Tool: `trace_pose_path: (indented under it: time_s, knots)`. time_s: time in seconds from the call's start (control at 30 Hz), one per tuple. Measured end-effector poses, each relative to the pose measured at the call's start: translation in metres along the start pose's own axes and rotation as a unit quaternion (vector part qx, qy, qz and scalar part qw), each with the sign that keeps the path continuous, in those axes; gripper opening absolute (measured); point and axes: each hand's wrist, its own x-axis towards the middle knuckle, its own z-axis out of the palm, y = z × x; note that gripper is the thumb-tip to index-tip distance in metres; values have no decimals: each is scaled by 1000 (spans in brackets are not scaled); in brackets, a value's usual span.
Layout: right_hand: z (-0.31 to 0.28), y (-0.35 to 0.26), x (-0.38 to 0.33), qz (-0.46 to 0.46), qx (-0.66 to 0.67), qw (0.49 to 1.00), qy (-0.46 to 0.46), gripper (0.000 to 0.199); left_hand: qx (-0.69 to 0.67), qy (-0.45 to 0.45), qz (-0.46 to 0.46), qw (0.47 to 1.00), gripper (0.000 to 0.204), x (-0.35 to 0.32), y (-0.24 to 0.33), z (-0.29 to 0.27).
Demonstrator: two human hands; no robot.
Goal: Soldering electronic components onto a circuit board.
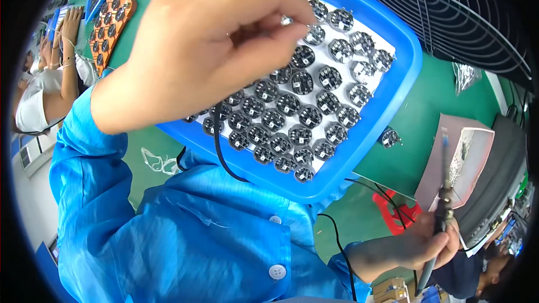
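My left hand is over the far left part of a blue tray, its thumb and fingers pinched together. A tiny shiny spot shows at the pinch, but I cannot make out what is held. Below the tray's white lining sit many small round black circuit boards, standing in rows. From beneath the left hand a black cable curves down over the tray's near rim. At the lower right my right hand is closed around a soldering iron, its metal tip pointing up and away, apart from the tray.
A single round part lies right of the tray on the green table. Near the right hand stand an open grey-pink box and a red object. A fan guard is far right; an orange board and a co-worker's hand are left.
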Motion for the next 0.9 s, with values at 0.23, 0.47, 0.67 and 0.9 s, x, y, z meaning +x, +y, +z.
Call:
trace_pose_path:
  time_s: [0.23, 0.47, 0.67, 0.9]
  knots:
    - [45, 6, 19, -56, 36, 973, -220, 28, 40, 70, 15, 997, 16, 11, -3, 0]
    - [71, 2, 21, -34, 9, 980, -196, 22, 69, 91, 105, 988, 16, 14, -13, 10]
    - [84, -2, 18, -58, -11, 977, -206, 20, 102, 23, 143, 984, 17, 13, -11, 18]
    - [100, -8, 16, -74, -37, 971, -226, 18, 139, -32, 142, 980, 22, 4, -14, 17]
